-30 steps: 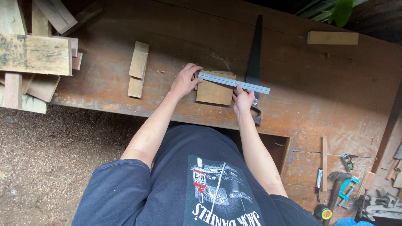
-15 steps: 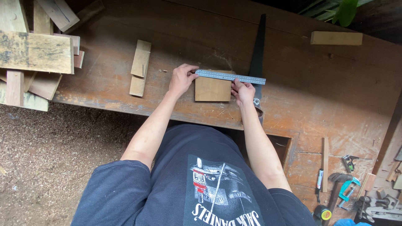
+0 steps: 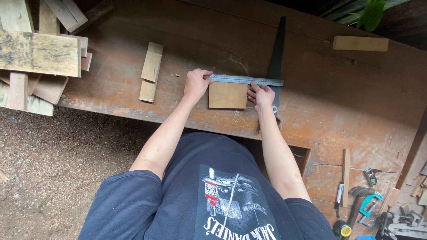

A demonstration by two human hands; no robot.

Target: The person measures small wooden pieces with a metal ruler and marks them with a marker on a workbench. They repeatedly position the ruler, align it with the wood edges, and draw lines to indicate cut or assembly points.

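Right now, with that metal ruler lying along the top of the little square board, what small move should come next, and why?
Probably a slight nudge to square the long grey steel ruler with the far edge of the small square wooden board. The left hand pins one end and the right hand the other, but the ruler looks a little slanted and overhangs the board toward the black handsaw.

Left hand [image 3: 195, 84] and right hand [image 3: 261, 95] press a steel ruler [image 3: 246, 80] along the far edge of a square wood piece [image 3: 227, 95] — a black handsaw [image 3: 276, 62] lies just beside, on the worn workbench [image 3: 347, 98].
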